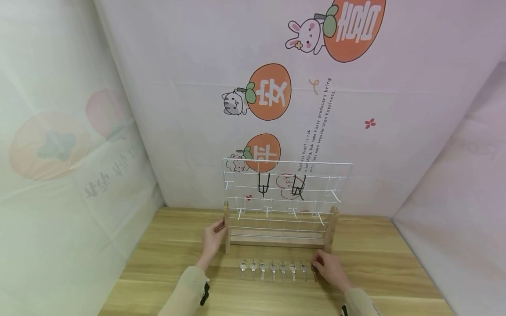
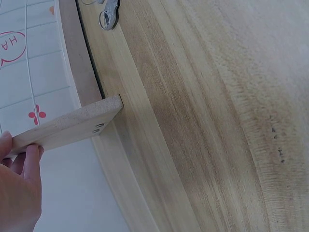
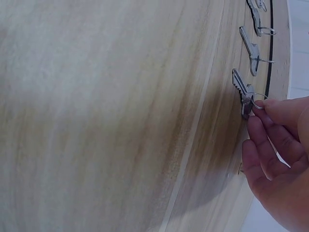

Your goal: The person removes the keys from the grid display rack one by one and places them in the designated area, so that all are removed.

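Observation:
My left hand (image 1: 211, 239) grips the left wooden upright (image 1: 227, 237) of a white wire grid rack (image 1: 288, 162); in the left wrist view, fingers and thumb lie on either side of that upright (image 2: 72, 122). At the right end of a row of keys, my right hand (image 1: 331, 268) holds the last key (image 1: 314, 273). Seen from the right wrist, thumb and forefinger pinch the ring (image 3: 259, 107) of this silver key (image 3: 244, 96), its blade pointing away from the hand. The other keys (image 1: 272, 270) lie side by side on the table in front of the rack, each with a small ring.
White hooks (image 1: 267, 211) and two black hooks (image 1: 263, 189) hang on the grid. A wooden bar (image 1: 276, 240) joins the uprights near the table. The wood-grain table (image 1: 166, 263) is enclosed by printed white cloth (image 1: 189, 123) behind and at both sides.

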Action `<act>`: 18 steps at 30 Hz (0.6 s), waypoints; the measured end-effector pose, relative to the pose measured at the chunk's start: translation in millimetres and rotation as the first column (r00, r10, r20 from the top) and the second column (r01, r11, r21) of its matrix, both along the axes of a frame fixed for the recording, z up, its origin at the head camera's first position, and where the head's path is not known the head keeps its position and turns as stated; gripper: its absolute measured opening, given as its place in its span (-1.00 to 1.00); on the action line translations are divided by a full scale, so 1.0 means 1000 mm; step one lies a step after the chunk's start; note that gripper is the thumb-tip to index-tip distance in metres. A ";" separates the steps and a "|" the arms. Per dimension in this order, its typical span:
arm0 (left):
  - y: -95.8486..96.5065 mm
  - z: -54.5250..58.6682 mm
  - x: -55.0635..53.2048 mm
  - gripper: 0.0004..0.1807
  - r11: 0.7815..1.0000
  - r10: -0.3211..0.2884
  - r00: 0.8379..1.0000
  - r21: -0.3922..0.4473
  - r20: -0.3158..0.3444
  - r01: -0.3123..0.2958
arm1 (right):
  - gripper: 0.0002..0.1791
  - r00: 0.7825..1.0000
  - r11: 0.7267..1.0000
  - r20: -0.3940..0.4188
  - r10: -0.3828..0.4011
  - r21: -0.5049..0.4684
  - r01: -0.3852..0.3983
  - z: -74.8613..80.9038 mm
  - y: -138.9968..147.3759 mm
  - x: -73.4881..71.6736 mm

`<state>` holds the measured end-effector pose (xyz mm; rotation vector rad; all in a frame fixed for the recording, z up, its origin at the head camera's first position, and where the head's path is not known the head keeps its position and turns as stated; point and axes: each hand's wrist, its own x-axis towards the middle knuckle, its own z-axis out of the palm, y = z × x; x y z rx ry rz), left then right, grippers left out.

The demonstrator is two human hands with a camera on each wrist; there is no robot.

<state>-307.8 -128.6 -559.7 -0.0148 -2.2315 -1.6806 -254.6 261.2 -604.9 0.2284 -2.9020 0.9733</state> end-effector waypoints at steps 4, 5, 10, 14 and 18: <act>0.001 -0.002 -0.001 -0.64 1.000 0.008 1.000 -0.004 -0.007 -0.008 | -0.85 1.000 1.000 -0.003 -0.001 0.004 0.001 -0.001 0.001 0.000; 0.002 -0.002 -0.002 -0.64 1.000 0.010 1.000 -0.006 -0.012 -0.010 | -0.85 1.000 1.000 -0.008 0.001 0.006 -0.001 -0.002 0.001 0.000; 0.003 -0.002 -0.001 -0.65 1.000 0.012 1.000 -0.005 -0.012 -0.012 | -0.86 1.000 1.000 -0.025 0.001 0.003 -0.001 -0.004 0.002 0.001; 0.002 0.000 0.001 -0.65 1.000 0.005 1.000 0.005 0.000 -0.005 | -0.86 1.000 1.000 -0.017 -0.023 -0.018 0.023 -0.003 0.001 0.002; 0.000 0.002 0.002 -0.63 1.000 0.000 1.000 0.018 0.009 -0.001 | -0.85 0.999 0.999 -0.003 -0.047 -0.025 0.047 0.002 0.001 0.005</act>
